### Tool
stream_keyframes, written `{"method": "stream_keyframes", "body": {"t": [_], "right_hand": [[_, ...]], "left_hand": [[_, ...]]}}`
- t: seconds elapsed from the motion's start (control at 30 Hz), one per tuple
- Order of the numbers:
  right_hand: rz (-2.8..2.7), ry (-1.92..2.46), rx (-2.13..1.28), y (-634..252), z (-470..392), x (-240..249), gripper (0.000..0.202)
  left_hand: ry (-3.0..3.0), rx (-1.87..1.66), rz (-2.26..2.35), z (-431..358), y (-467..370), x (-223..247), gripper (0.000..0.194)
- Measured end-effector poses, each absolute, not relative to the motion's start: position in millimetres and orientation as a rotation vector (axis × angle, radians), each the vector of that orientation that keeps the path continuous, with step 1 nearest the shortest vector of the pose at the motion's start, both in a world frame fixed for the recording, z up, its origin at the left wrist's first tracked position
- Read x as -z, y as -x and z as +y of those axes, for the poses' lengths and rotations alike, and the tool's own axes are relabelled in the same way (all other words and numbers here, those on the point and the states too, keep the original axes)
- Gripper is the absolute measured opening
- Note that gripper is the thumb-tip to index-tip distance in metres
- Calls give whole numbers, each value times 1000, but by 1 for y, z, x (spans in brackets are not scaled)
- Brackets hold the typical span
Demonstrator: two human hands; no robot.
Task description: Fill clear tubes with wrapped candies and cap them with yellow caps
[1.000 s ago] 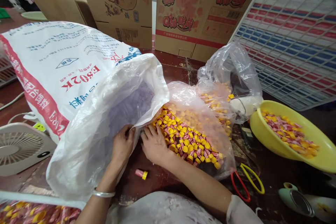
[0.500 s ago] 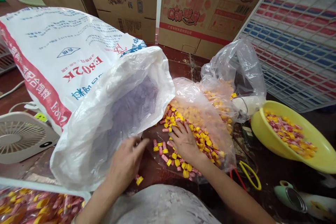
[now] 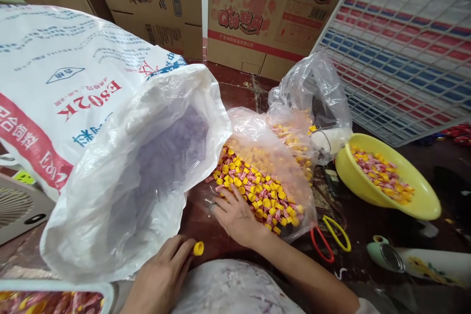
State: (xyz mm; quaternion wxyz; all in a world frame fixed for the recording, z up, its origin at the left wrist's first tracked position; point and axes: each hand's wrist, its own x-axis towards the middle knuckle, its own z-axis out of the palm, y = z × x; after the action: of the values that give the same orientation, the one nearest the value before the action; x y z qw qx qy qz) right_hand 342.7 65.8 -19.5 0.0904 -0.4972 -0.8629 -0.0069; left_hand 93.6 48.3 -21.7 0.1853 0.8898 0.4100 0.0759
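Near the table's front edge, my left hand (image 3: 164, 270) has its fingers curled on a small tube with a yellow cap (image 3: 198, 248); only the cap shows. My right hand (image 3: 233, 216) lies palm down, fingers spread, against the near left edge of a pile of pink-and-white printed tubes with yellow caps (image 3: 253, 189). That pile spills from the mouth of a clear plastic bag (image 3: 250, 122). Left of it, a big white woven sack (image 3: 91, 83) lies with its mouth open towards me, showing clear, purplish plastic pieces (image 3: 172, 147) inside.
A yellow basin (image 3: 427, 201) with more capped tubes stands at right. Closer are red (image 3: 322, 250) and yellow (image 3: 338, 235) loops and a flowered flask (image 3: 427, 265). A fan (image 3: 22, 206) and a filled tray (image 3: 106, 299) are at left. Cardboard boxes (image 3: 272, 14) and a white rack (image 3: 397, 59) stand behind.
My left hand has come down onto the lone capped tube. The loose tubes by my right hand now lie gathered against the pile. The view has turned slightly to the right.
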Motion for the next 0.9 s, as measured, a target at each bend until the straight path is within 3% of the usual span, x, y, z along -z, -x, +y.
{"method": "stream_keyframes", "body": {"t": [0.1,0.37,0.5,0.57,0.73,0.9], "right_hand": [[-2491,1608,32,-362,64,12,13],[-2246,1630,-56,-384,67,-9,13],[-2000,1705,-54,-379,99,-46,15],[-1924,1802,-11,-369,128,-66,12],[-1961,2191,-97,-342,207,-84,45],[-2052,2285,-91,-348,239,-59,32]], "left_hand": [[-2471,-380,1220,64,-127,6,27],[-2447,-274,1491,116,-195,-7,21],[-2422,-442,1741,145,-177,-26,31],[-2332,-358,1819,162,-173,-31,38],[-2254,-139,1678,178,-186,-14,24],[-2336,-124,1510,161,-205,9,22]]}}
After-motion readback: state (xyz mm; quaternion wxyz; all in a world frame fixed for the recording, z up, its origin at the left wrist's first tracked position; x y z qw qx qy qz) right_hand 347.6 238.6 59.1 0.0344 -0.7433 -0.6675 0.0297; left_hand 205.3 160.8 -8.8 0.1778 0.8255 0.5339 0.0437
